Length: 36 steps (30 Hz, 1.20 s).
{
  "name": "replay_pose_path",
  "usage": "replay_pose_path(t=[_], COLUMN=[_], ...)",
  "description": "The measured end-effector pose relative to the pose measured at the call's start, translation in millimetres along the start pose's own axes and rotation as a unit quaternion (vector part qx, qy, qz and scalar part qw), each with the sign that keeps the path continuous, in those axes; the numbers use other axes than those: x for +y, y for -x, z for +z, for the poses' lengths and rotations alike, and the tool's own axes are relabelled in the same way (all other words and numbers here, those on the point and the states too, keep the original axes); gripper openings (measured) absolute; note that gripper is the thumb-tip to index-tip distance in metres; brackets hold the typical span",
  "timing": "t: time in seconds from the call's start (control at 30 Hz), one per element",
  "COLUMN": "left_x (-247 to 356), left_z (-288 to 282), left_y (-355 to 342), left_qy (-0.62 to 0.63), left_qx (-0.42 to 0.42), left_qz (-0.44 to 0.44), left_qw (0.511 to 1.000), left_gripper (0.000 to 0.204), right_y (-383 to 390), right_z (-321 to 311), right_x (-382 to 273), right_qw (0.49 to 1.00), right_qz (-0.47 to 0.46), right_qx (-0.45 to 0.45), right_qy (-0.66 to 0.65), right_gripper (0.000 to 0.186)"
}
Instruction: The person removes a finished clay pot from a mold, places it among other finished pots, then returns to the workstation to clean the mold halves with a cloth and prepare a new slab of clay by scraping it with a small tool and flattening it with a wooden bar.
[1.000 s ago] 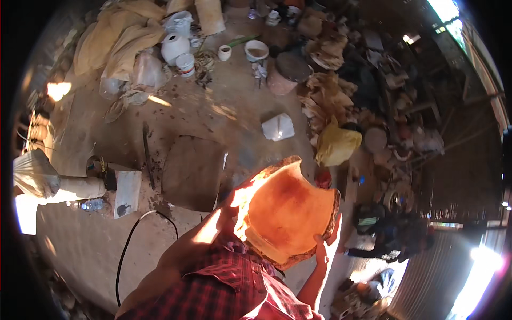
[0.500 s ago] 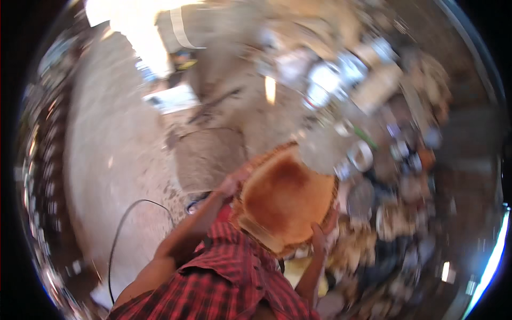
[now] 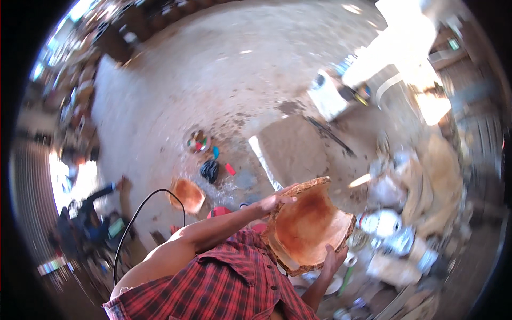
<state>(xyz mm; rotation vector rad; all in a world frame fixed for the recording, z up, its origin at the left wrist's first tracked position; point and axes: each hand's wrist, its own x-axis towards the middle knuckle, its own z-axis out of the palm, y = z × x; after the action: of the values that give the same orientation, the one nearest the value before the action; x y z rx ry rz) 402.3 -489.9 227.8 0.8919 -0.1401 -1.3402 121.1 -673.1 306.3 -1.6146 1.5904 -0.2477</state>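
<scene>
Rough workshop — dusty floor (image 3: 176,69), heaped cloth (image 3: 440,176), corrugated wall (image 3: 31,186).

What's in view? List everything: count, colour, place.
Held bowl piece: one, orange, in both hands
Loose bowl piece: one, orange, left floor
Mat: one, brown, centre floor
Stick: at least one, dark, beside mat
Block: one, white, upper right
Bag: one, black, left of mat
Jar: one, white, lower right
Cloth: uncounted, tan, far right
Cable: one, black, left
Other person: one, dark clothes, far left
Clutter: uncounted, mixed, edges, too blurred
Shirt: one, red check, bottom centre
Left hand: one, bare, piece's upper left
Right hand: one, bare, piece's lower right
</scene>
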Motion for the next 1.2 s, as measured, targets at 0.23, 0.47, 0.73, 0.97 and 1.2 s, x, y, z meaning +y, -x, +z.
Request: replay_pose_path(t=[0.23,0.47,0.73,0.97,1.2], left_x=[-28.3,-209.3,-401.5,-489.9,-642.0], left_z=[-71.6,-219.2,-46.3,150.9,44.1], left_y=[121.1,337.0,515.6,465.8,454.6], left_qy=[0.182,-0.107,0.411,0.701,0.513], left_qx=[0.043,0.347,0.342,0.433,0.473], left_qz=[0.159,-0.036,-0.193,0.026,-0.127], left_qw=[0.970,0.931,0.823,0.566,0.705], left_gripper=[0.084,0.071,0.061,0.052,0.041], right_y=[2.8,101.0,125.9,135.7,104.5], right_z=[68.9,211.1,354.1,515.7,643.9], right_x=[-47.1,-113.0,-144.4,-72.0,76.9], right_qw=[0.964,0.855,0.718,0.599,0.453], right_qz=[-0.212,-0.419,-0.487,-0.545,-0.629], right_qx=[-0.100,-0.180,-0.291,-0.446,-0.492], right_qy=[0.123,0.247,0.404,0.380,0.397], right_gripper=[0.076,0.068,0.070,0.073,0.077])
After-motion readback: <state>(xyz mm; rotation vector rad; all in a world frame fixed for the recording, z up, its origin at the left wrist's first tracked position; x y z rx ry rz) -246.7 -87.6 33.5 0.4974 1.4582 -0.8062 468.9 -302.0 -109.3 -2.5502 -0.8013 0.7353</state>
